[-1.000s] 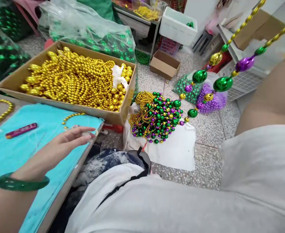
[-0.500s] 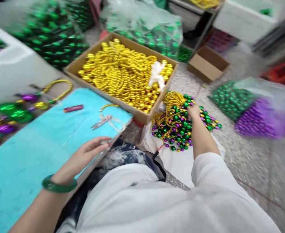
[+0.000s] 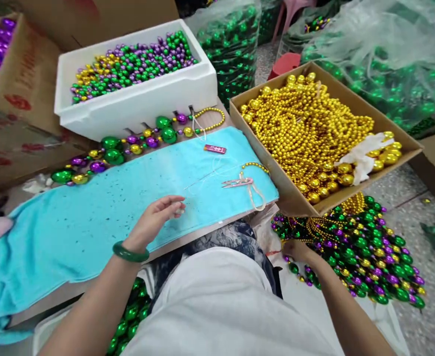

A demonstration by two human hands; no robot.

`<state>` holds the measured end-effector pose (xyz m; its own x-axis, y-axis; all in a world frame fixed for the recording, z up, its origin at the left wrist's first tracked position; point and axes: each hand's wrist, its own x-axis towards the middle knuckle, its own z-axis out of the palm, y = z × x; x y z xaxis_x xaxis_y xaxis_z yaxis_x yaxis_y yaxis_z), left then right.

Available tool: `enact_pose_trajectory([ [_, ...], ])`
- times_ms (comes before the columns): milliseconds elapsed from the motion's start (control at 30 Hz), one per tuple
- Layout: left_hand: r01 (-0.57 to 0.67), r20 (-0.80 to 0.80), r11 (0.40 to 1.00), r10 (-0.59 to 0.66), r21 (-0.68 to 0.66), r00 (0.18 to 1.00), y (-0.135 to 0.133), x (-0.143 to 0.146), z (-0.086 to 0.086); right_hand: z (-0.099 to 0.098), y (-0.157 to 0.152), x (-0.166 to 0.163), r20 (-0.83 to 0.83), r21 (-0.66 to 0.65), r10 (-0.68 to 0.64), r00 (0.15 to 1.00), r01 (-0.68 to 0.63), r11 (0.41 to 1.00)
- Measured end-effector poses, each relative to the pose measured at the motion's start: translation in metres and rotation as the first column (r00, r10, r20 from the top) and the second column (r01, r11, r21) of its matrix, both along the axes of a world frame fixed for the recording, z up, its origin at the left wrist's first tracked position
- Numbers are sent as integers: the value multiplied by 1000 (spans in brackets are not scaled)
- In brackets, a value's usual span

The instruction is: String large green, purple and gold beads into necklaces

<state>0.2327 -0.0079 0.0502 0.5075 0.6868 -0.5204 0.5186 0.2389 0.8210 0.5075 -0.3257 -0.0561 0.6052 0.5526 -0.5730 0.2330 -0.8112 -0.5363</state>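
Note:
My left hand (image 3: 161,215), with a green bangle at the wrist, hovers over the turquoise towel (image 3: 91,222) on the bench. Its fingers are loosely stretched out, nothing evident in them; something whitish covers a fingertip. Beyond it lie a needle with thread (image 3: 202,179), thread snips (image 3: 238,183), a small red packet (image 3: 215,149) and a short gold bead strand (image 3: 256,164). Low at the right, my right hand (image 3: 297,250) is closed at the near edge of a bead necklace pile (image 3: 369,257) in green, purple and gold. Beads hang beneath its partly hidden fingers.
A cardboard box of gold beads (image 3: 302,133) adjoins the bench's right end. Behind the towel stand a white foam box (image 3: 136,99) of mixed beads and a large-bead necklace (image 3: 113,151). Bags of green beads (image 3: 236,54) fill the back; another carton (image 3: 6,118) stands left.
The view has swung left, bringing the foam box into sight. My right hand has come from the top of the necklace pile to its near edge. My left hand stays over the towel.

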Motion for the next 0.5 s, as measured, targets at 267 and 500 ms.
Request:
enact_pose_trajectory([
  [267, -141, -26, 975, 147, 174, 989, 22, -16, 0, 84, 139, -17, 361, 398, 296, 884, -433, 809],
  [500, -238, -34, 956, 247, 171, 968, 33, -42, -9, 96, 244, -1, 582, 19, 450, 678, -565, 825],
])
